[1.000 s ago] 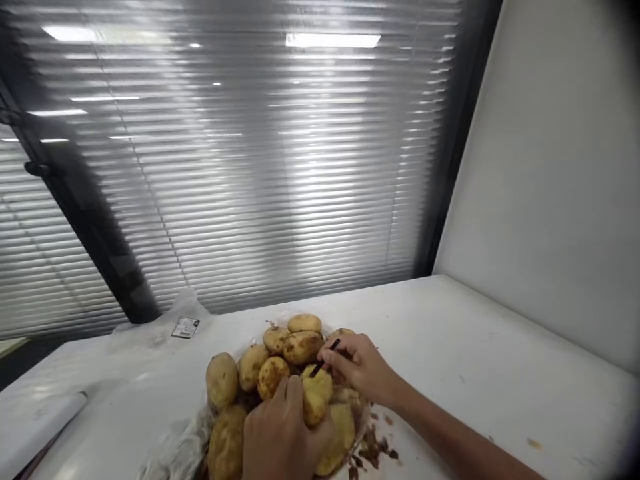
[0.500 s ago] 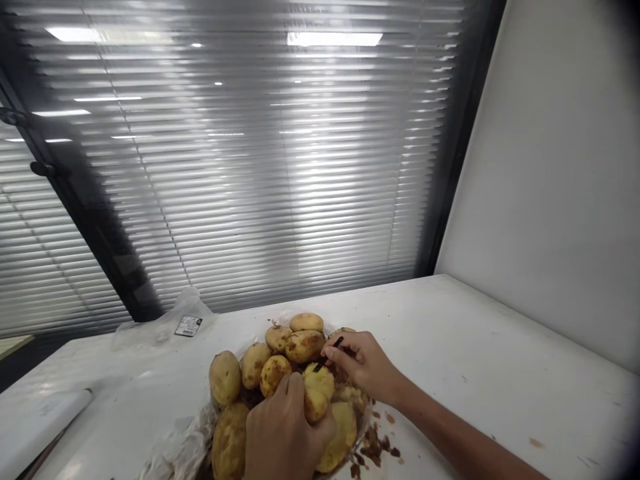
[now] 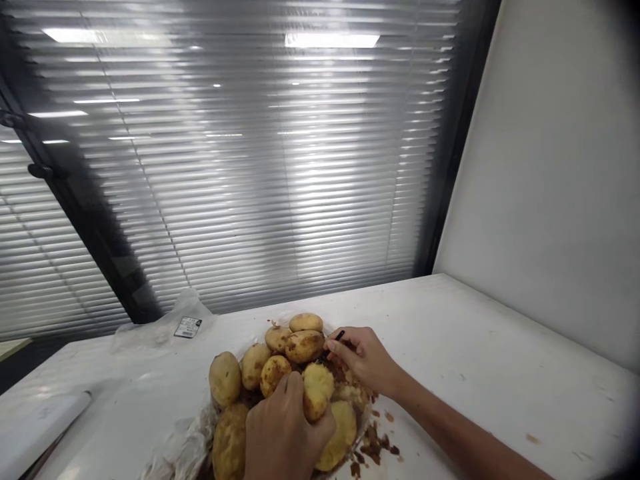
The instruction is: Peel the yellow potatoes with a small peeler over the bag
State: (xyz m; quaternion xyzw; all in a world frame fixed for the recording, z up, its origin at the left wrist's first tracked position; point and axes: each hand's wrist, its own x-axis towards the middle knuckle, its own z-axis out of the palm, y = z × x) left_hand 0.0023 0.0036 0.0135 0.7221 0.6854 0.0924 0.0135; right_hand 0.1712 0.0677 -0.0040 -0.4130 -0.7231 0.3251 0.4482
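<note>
My left hand (image 3: pixel 285 430) is closed around a partly peeled potato (image 3: pixel 318 387), its pale yellow flesh at the top and brown-spotted skin lower down. Just to the right, my right hand (image 3: pixel 367 360) pinches a thin black tool (image 3: pixel 340 335). The tool's working end is hidden among the potatoes, so its exact kind does not show. Now the tool is a little apart from the held potato. Beneath my left hand lies a peeled-looking potato (image 3: pixel 343 437). Around them, several unpeeled potatoes (image 3: pixel 225 379) are heaped on clear plastic.
Brown peelings (image 3: pixel 373 445) are scattered on the white table (image 3: pixel 480 373) to the right of the heap. A clear plastic bag with a label (image 3: pixel 188 327) lies at the back left. A white flat object (image 3: pixel 43 427) rests at the left edge. Window blinds and a wall border the table.
My right hand has drawn the black tool slightly up and away from the held potato, whose cut face now shows more. My left hand keeps its hold in nearly the same place.
</note>
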